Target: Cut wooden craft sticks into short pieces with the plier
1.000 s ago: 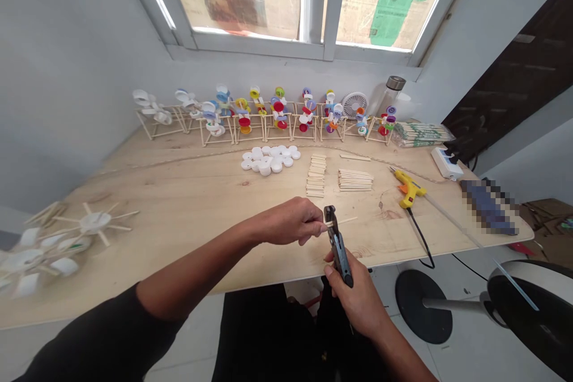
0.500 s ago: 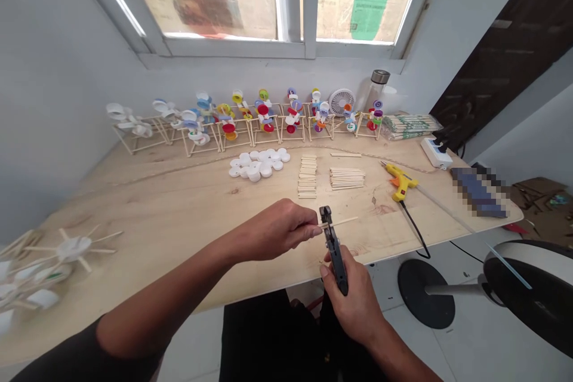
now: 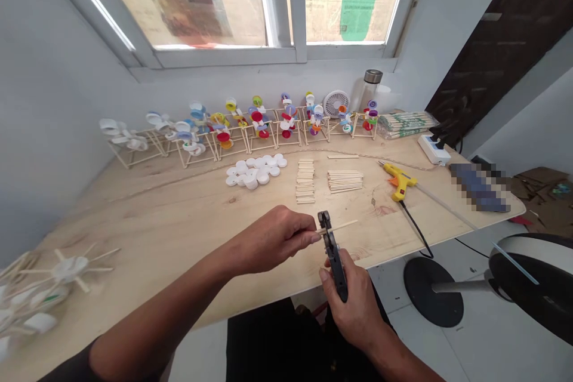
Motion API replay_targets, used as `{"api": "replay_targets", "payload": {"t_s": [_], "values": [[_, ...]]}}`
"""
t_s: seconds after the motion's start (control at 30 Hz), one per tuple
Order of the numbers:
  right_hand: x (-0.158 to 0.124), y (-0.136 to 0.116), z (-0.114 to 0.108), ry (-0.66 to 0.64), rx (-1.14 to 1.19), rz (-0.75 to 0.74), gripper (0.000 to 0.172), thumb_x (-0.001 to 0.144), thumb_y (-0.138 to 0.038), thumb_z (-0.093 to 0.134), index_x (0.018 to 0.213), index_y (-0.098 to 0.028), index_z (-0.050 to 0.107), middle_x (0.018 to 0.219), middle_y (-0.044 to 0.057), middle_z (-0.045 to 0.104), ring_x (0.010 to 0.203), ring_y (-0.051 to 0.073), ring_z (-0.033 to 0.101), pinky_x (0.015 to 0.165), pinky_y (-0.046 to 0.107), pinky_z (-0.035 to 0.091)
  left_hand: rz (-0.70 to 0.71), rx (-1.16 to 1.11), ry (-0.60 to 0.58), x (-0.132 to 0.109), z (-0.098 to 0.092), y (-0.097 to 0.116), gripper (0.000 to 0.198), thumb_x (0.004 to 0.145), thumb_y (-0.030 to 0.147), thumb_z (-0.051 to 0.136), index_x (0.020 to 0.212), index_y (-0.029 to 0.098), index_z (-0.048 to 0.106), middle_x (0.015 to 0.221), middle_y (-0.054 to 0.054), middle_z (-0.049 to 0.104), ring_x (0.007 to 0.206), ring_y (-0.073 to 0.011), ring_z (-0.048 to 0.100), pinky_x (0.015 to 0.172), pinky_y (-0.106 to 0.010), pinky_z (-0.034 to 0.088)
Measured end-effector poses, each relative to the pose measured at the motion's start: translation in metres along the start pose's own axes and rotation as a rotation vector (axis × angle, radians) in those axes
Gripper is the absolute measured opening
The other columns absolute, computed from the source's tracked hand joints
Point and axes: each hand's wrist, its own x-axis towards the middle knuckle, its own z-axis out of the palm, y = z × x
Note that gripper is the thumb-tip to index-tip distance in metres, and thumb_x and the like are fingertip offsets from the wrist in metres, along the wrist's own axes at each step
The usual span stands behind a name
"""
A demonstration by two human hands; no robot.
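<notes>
My left hand [image 3: 280, 240] is closed in a pinch on a thin wooden stick [image 3: 345, 225] just above the front of the table. The stick's free end points right, past the jaws of a dark pliers-like cutter [image 3: 333, 256]. My right hand [image 3: 356, 304] is wrapped round the cutter's handles at the table edge, with the jaws upward around the stick. Whether the blades touch the stick, I cannot tell. Beyond my hands lie a column of short cut sticks [image 3: 305, 181] and a pile of longer ones [image 3: 345, 180]. Left of them sits a cluster of white bottle caps [image 3: 255, 171].
Stick-framed wheels with coloured caps [image 3: 257, 122] line the table's back. A yellow glue gun [image 3: 400, 180] lies at the right, its cord running off the front edge. Further right are a white power strip [image 3: 434, 149] and a black-based stand [image 3: 433, 292]. Spoked cap wheels [image 3: 70, 268] lie left.
The camera view has shifted slightly. Both hands keep nearly the same hold on the stick and the cutter, with the stick still across the jaws.
</notes>
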Motion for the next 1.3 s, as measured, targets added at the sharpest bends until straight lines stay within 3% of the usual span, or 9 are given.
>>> {"api": "replay_targets", "payload": {"t_s": [0.17,0.33,0.57,0.9,1.3], "values": [[0.008,0.003,0.003,-0.002,-0.032,0.039,0.013,0.083,-0.031,0.043,0.08,-0.02,0.048,0.064,0.001,0.058,0.058,0.018,0.056,0.056,0.025,0.038,-0.017,0.088,0.044,0.003,0.002,-0.005,0.032,0.089,0.031,0.038,0.065,0.015,0.053,0.051,0.004,0.048,0.045,-0.0061,0.04,0.047,-0.018,0.028],[0.015,0.002,0.004,0.012,-0.054,0.068,0.014,0.083,-0.032,0.043,0.077,-0.02,0.048,0.062,0.0,0.057,0.058,0.018,0.056,0.056,0.025,0.037,-0.023,0.24,0.163,0.005,0.007,-0.006,0.026,0.09,0.028,0.036,0.087,0.018,0.061,0.06,0.001,0.059,0.052,-0.0094,0.051,0.05,-0.019,0.03],[0.02,-0.001,0.003,-0.024,-0.043,0.07,0.015,0.083,-0.031,0.043,0.076,-0.02,0.05,0.056,-0.002,0.053,0.051,0.015,0.051,0.05,0.023,0.035,-0.04,0.289,0.319,-0.001,0.023,-0.01,0.025,0.09,0.026,0.034,0.087,0.018,0.058,0.076,-0.003,0.065,0.066,-0.013,0.059,0.058,-0.02,0.039],[0.027,-0.001,0.002,-0.101,-0.158,0.05,0.014,0.083,-0.029,0.043,0.078,-0.02,0.052,0.061,0.0,0.061,0.057,0.018,0.059,0.055,0.024,0.037,-0.047,0.562,0.523,-0.006,0.054,-0.027,0.022,0.089,0.021,0.035,0.083,0.017,0.055,0.065,0.0,0.058,0.054,-0.0116,0.05,0.049,-0.021,0.032],[0.046,0.007,0.011,-0.172,-0.194,0.025,0.011,0.082,-0.028,0.044,0.076,-0.02,0.049,0.06,0.0,0.061,0.056,0.017,0.059,0.053,0.024,0.036,-0.034,0.444,0.724,0.001,0.072,-0.057,0.014,0.086,0.016,0.039,0.083,0.015,0.053,0.062,0.0,0.054,0.054,-0.011,0.049,0.052,-0.021,0.036]]}}
